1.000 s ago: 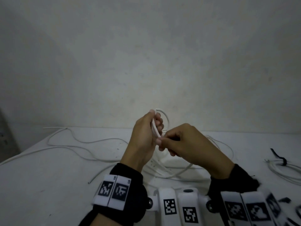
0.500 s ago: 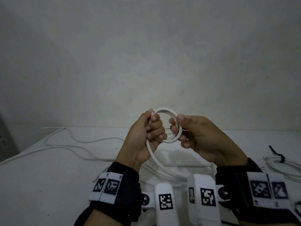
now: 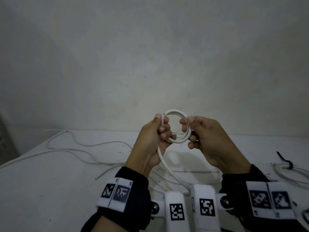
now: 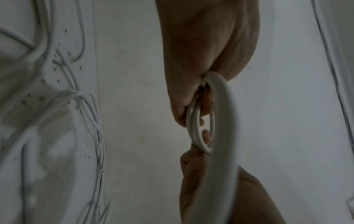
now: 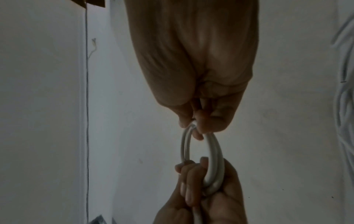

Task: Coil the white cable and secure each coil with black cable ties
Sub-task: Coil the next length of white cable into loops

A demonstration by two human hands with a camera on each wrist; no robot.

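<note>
Both grips closed on the white cable coil [image 3: 177, 128] held above the bench [image 3: 50, 190] – left hand [image 3: 153, 139] pinching it at 9 o'clock, right hand [image 3: 210, 139] at 3, loose tail dropping at 6 off the left, so right feeds the next loop

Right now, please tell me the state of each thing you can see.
white cable: partly coiled, held up; the rest trails loose on the table.
left hand: grips the coil's left side.
right hand: pinches its right side.
second coil: lies tied with a black cable tie.
</note>
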